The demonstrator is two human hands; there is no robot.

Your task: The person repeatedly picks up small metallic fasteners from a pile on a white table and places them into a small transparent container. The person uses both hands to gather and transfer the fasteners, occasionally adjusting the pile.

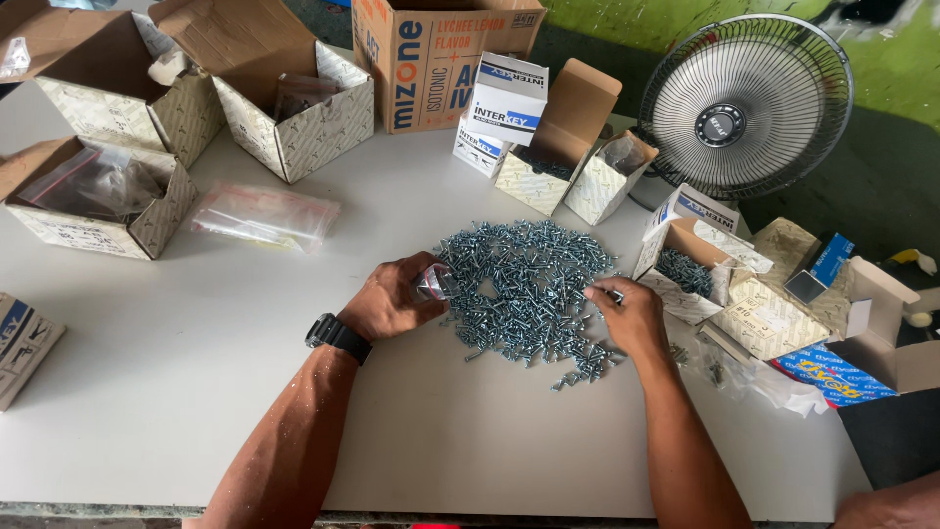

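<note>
Toward the left edge of the white worktop (176, 392) stand open patterned cardboard boxes (93, 201) with plastic bags inside, and a flat clear bag (264, 216) lies just beside them.

Nearer the middle, the left hand (392, 299), a black watch (336, 336) on its wrist, is closed around a small clear plastic bag (436, 282), held with its mouth right at the left rim of the screw pile (529, 284). The pile of small silvery screws spreads over the middle of the worktop, between the two hands.

The right hand (632, 313) rests on the right rim of the pile, fingers pinched together on what looks like a few screws.

Filling the bag goes best, I judge, if the left hand keeps the mouth spread wide and low against the pile, so each pinch travels only a short way. Small pinches would spill less than a big handful. Points should go in first or sideways, lest they pierce the thin plastic.

Toward the right edge lie an open box of screws (681, 274), more small boxes and a standing fan (744, 108).

Hard to tell: how many screws the bag already holds, since the fingers cover most of it; whether its mouth is open; and exactly what the right fingertips grip. The box contents at the far left are blurred behind plastic. A bit of another arm shows at the bottom right corner, cut off by the frame.
</note>
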